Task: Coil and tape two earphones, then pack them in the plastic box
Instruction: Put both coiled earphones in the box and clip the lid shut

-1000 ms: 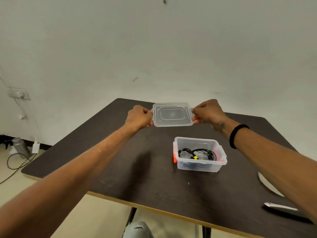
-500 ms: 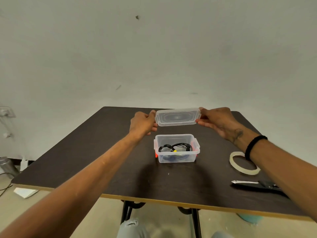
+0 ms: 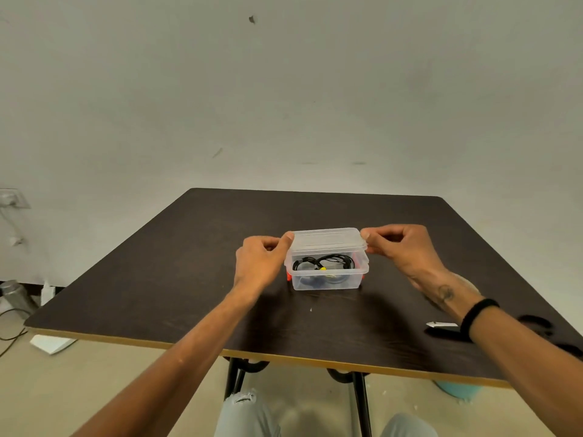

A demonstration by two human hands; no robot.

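A clear plastic box (image 3: pixel 326 279) with red side clips stands near the middle of the dark table (image 3: pixel 157 279). Coiled black earphones (image 3: pixel 325 263) with a yellow bit lie inside it. The clear lid (image 3: pixel 328 239) sits on the box's rim, its near edge slightly raised. My left hand (image 3: pixel 262 263) pinches the lid's left end with thumb and fingers. On the opposite end my right hand (image 3: pixel 400 247) pinches the lid the same way.
Black-handled scissors (image 3: pixel 441 328) lie on the table to the right, partly behind my right forearm. The table's front edge runs close to my knees. A bottle and cables are on the floor at the left.
Both hands have lowered the lid from above the box down onto its rim. The tape roll seen on the right is now hidden behind my right arm.
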